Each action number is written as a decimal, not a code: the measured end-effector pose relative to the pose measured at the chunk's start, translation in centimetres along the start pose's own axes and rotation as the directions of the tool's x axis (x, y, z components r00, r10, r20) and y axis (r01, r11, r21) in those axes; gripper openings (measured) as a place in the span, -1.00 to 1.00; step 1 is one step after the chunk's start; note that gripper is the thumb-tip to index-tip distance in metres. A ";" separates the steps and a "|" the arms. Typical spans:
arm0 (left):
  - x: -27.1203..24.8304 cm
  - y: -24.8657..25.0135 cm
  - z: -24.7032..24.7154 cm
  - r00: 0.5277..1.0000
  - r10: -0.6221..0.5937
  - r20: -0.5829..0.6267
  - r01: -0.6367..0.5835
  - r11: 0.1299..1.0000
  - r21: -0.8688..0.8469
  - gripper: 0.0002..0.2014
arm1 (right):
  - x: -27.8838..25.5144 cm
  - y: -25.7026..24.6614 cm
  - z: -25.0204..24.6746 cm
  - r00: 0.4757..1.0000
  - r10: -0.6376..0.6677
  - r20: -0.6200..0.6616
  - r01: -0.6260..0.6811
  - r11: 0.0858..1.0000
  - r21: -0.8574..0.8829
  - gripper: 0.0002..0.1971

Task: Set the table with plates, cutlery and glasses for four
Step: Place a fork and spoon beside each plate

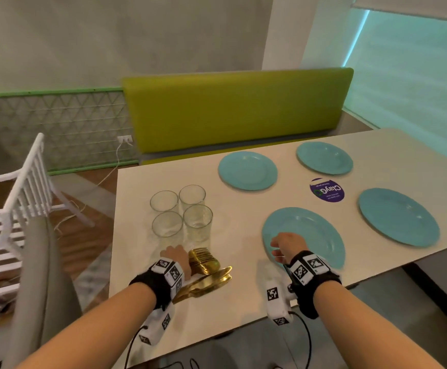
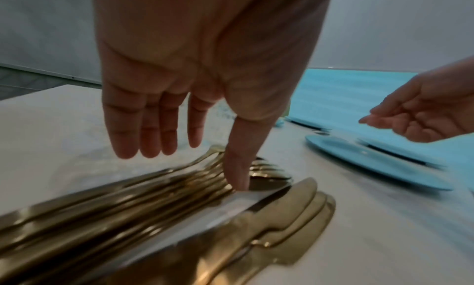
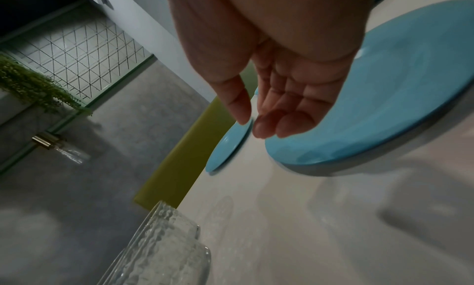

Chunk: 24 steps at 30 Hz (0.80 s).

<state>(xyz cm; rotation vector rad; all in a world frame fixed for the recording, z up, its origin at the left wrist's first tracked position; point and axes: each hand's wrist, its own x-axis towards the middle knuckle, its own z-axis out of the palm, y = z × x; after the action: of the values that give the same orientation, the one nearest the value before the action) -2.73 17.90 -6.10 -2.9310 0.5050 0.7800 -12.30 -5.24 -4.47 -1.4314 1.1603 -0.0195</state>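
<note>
Several teal plates lie on the white table [image 1: 163, 310]; the nearest plate [image 1: 313, 235] is at the front. A pile of gold cutlery [image 1: 206, 275] lies near the front edge, with several clear glasses [image 1: 181, 213] behind it. My left hand [image 1: 175, 258] hovers over the cutlery [image 2: 179, 204] with its fingers [image 2: 143, 131] straight and its thumb tip down among the forks and spoons. My right hand [image 1: 283, 245] hangs above the near plate's [image 3: 384, 106] left rim, its fingers [image 3: 282, 119] loosely curled and empty.
A purple round sticker [image 1: 326, 189] lies between the plates. A green bench [image 1: 230, 113] runs behind the table. A white slatted chair [image 1: 12, 209] and a grey chair back [image 1: 44, 275] stand to the left. Cables hang off the table's front edge.
</note>
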 end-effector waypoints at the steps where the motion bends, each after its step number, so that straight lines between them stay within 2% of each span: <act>1: 0.0 -0.2 0.3 1.000 0.008 0.002 -0.008 1.000 0.026 -0.33 | 0.0 0.0 0.0 1.000 -0.002 -0.001 0.002 1.000 -0.014 -0.83; 3: -0.1 -0.4 0.8 0.999 0.034 -0.001 -0.034 0.996 0.088 -0.38 | -0.1 0.1 -0.3 1.000 -0.006 -0.014 0.006 1.000 -0.026 -0.77; 5: -0.3 -0.7 1.0 0.998 0.068 -0.002 -0.067 0.987 0.147 -0.47 | -0.1 0.2 -0.5 0.999 -0.012 -0.031 0.011 1.000 -0.027 -0.86; 10: 0.6 -1.2 0.9 0.991 0.127 0.046 -0.130 0.990 0.051 -0.63 | -0.5 0.6 -1.1 0.998 -0.019 -0.051 0.018 0.999 -0.037 -0.90; 11: 0.7 -1.2 0.8 0.989 0.136 0.057 -0.138 0.989 0.046 -0.65 | -0.7 0.7 -1.2 0.999 -0.014 -0.051 0.012 0.999 -0.042 -0.85; 13: 0.8 -1.2 0.7 0.986 0.145 0.082 -0.150 0.987 0.052 -0.67 | -0.9 0.8 -1.4 0.998 -0.008 -0.061 0.005 0.999 -0.047 -0.78; 17: 0.6 -1.1 1.2 0.984 0.143 0.104 -0.148 0.988 0.044 -0.70 | -1.7 0.9 -1.7 0.998 -0.008 -0.065 0.004 0.998 -0.056 -0.78; 24: -0.1 0.9 -0.8 0.986 0.162 0.027 -0.159 0.984 -0.084 -0.64 | -2.9 0.8 -2.4 0.995 -0.075 -0.068 0.068 0.992 -0.102 -0.76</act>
<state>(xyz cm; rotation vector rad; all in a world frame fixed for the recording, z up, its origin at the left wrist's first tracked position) -2.69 16.91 -5.32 -2.9738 0.7317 0.8860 -15.75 -5.03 -2.72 -1.5715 1.1816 -0.0644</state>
